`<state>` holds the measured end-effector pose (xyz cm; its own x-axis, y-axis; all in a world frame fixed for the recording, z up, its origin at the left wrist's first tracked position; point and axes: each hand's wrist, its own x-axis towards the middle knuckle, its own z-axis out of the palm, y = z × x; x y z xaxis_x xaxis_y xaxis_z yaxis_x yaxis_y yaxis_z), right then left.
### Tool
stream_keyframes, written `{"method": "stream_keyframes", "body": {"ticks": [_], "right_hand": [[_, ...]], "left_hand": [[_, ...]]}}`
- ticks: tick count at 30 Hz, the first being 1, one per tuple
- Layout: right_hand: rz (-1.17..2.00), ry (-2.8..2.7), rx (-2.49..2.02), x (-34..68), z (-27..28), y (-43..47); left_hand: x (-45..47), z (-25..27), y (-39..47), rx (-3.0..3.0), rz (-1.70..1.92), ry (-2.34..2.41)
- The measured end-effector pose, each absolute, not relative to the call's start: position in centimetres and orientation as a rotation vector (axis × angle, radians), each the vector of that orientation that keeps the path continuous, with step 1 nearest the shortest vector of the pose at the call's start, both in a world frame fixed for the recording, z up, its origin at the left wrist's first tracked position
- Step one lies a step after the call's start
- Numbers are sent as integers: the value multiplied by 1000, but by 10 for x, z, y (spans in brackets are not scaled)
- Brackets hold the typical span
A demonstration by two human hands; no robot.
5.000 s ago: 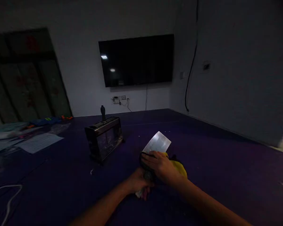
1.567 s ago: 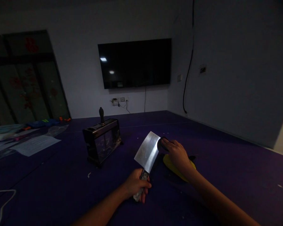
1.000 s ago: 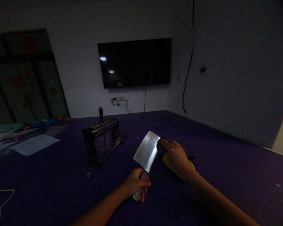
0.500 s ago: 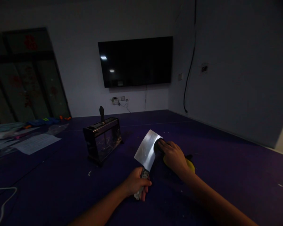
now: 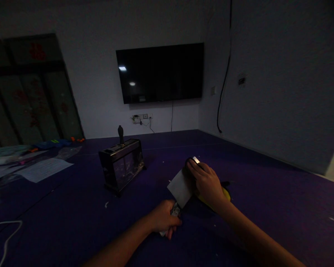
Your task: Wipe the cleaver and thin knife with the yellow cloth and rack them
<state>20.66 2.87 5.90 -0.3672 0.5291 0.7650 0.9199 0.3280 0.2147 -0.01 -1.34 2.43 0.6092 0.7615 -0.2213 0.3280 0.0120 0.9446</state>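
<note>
My left hand (image 5: pixel 166 218) is closed around the grey, patterned handle of a cleaver (image 5: pixel 180 188). The broad metal blade points up and to the right, away from me. Over the far part of the blade lies my right hand (image 5: pixel 208 180), its fingers bent over a dark, round-edged pad (image 5: pixel 189 163) against the blade. What the pad is exactly, I cannot make out, as the fingers cover most of it. Under my right wrist shows a yellow and black object (image 5: pixel 226 194), mostly hidden by the hand and forearm.
A black knife block (image 5: pixel 125 168) with clear sides stands left of the cleaver, one dark handle (image 5: pixel 120 134) sticking up from it. Papers (image 5: pixel 44 170) and plastic lie further left on the purple surface (image 5: pixel 80 222). A white cable (image 5: pixel 7 241) curls at the near left.
The cleaver has turned and shifted right, its blade going from bright to dull grey. My right hand has moved slightly right and now covers more of the blade.
</note>
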Motion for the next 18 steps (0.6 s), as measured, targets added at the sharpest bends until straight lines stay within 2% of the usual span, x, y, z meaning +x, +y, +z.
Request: {"method": "stream_keyframes", "body": {"ticks": [10,18], "right_hand": [[-820,-2149,-1377,201,51,33],[-801,-2141,-1338,199,54,30]], "left_hand": [[-4,4,-7,1298,680,884],[-5,5,-9,1285,680,852]]}}
